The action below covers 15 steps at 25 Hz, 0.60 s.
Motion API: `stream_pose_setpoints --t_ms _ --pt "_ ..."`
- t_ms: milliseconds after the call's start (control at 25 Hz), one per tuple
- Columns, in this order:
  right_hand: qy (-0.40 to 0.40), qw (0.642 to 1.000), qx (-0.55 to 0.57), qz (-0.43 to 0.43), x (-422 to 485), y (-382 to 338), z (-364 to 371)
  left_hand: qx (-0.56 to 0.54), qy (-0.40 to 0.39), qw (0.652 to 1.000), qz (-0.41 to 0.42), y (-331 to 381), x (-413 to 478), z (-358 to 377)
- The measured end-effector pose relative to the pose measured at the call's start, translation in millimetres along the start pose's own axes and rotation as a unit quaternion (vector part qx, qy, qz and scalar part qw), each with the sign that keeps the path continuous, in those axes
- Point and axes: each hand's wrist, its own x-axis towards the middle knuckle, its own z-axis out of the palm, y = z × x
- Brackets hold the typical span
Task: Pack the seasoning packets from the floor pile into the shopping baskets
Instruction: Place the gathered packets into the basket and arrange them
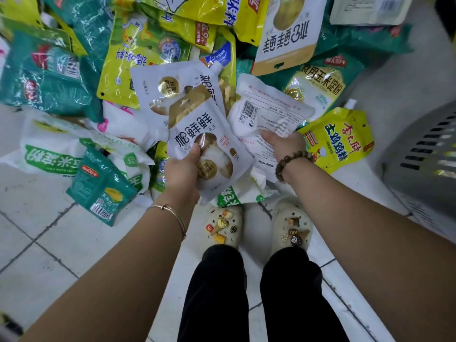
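Lengthwise forward: white pouch (217, 144), top farthest

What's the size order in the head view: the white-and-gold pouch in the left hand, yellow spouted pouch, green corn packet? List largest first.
1. White-and-gold pouch, gripped by the left hand; nearer the camera, so unsure.
2. Yellow spouted pouch and green corn packet: look alike, not ranked.
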Motion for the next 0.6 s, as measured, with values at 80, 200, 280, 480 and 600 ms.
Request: stream_pose_setpoints --t_ms 80,200,280,480,600 --pt "0.031 0.998 0.002 -0.047 -9.9 -2.5 -14.8 0.027 0.0 0.999 0.024 10.5 -13.0 -4.4" --pt "0.056 0.994 0.011 -0.093 -31.3 -12.9 -36.7 0.048 -0.01 0.997 0.066 28.7 -36.5 -12.6" --pt "0.069 0.989 0.02 -0.128 -44.5 -20.6 -52.6 0.07 -0.034 0.992 0.103 39.7 -52.6 -19.0" --pt "0.097 0.98 0.066 -0.162 -91.3 -42.5 -94.3 0.104 -0.062 0.98 0.161 67.2 -104.2 -29.3" --pt "0.096 0.978 0.089 -0.16 -135.3 -54.5 -120.2 0.088 -0.077 0.982 0.15 83.4 -147.6 -31.2"
